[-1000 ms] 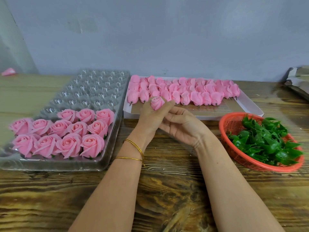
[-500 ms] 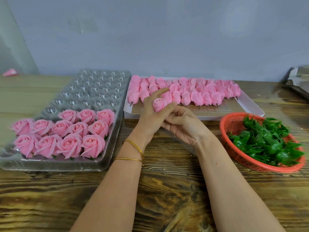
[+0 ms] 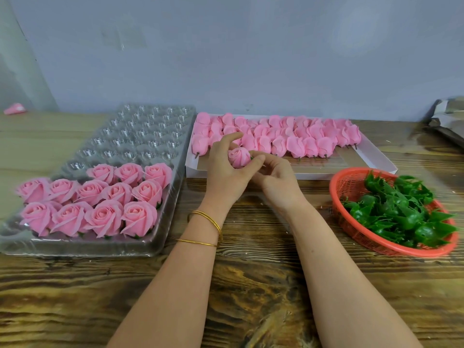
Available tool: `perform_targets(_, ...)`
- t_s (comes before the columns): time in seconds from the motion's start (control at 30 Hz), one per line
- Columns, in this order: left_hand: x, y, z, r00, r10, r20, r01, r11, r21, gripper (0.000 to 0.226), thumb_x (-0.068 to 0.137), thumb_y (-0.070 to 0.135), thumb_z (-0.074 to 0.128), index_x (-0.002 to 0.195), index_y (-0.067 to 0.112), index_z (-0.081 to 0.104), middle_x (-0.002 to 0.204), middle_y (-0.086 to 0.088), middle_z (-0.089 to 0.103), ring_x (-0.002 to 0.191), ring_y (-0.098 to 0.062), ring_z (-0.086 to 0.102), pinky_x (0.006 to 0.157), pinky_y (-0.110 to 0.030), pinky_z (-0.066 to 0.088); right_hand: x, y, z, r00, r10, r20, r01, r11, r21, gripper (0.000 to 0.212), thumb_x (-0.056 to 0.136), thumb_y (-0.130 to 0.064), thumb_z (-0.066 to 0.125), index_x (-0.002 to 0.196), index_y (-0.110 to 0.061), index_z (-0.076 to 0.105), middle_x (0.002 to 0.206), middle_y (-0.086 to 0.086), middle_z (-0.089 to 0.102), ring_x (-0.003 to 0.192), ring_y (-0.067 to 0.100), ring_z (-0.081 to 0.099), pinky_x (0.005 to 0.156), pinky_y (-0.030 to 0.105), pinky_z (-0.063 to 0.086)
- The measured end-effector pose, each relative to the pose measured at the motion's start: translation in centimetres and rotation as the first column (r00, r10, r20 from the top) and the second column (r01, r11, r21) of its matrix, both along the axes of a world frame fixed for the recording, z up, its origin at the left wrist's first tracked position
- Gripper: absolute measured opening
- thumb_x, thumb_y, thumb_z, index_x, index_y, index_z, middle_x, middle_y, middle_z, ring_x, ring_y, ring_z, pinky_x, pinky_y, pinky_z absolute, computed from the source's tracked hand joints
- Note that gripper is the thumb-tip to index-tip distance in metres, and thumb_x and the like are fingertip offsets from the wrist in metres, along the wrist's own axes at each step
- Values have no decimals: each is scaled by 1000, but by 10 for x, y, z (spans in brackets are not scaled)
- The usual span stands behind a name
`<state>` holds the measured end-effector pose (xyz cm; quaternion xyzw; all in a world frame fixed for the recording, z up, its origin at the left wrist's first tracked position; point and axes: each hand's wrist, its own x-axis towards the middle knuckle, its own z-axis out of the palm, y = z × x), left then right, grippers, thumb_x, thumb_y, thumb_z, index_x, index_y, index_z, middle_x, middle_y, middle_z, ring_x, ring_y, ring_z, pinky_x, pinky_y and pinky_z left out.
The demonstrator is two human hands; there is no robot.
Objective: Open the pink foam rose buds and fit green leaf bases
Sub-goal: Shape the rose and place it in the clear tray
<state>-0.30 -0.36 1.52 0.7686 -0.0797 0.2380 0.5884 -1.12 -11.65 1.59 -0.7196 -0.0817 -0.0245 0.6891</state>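
Grey wall behind, grained wooden table up front, and both hands meet over its middle. Left hand cradles a pink foam rose bud, thumb and lower fingers wrapped round it, forefinger lifted clear. Right hand pinches the bud's side with thumb and fingertips. So both grips are closed on that one bud, held in the air just in front of the white box where the rows of closed buds lie. Opened roses sit in the clear plastic tray to the left. Green leaf bases heap in the red basket to the right, and neither hand is touching them. Risk now, I'd say: foam petals tear or crease if the right pinch peels too hard, and a tight left squeeze could crush the centre. Whether a base is already on this bud, I cannot tell.
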Motion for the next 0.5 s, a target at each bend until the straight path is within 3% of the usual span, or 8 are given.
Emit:
perform_targets(0.23,-5,-5,3,994,79,76,-88,989,118,33,86,15,70,118,15,63,107,-3,50,91,-2,48,82,3,30,2,1,-4,981,-21,191,70,964,-257,28,85,9,58,106,-7,68,100,9,71,99,22,65,94,51,51)
perform_targets(0.4,-7,-7,3,994,95,59,-106,967,231,26,91,14,64,116,11,65,107,-7,50,92,-13,49,80,4,29,5,2,-7,979,-33,199,97,942,-322,37,83,12,55,115,-4,67,108,18,67,107,33,60,96,53,47)
perform_targets(0.5,-7,-7,3,996,86,15,-87,964,252,24,93,13,59,117,10,64,110,-9,50,101,-21,52,84,-7,33,3,2,-5,978,-12,208,83,939,-333,42,82,16,53,117,-4,67,106,15,69,105,30,63,94,52,48)
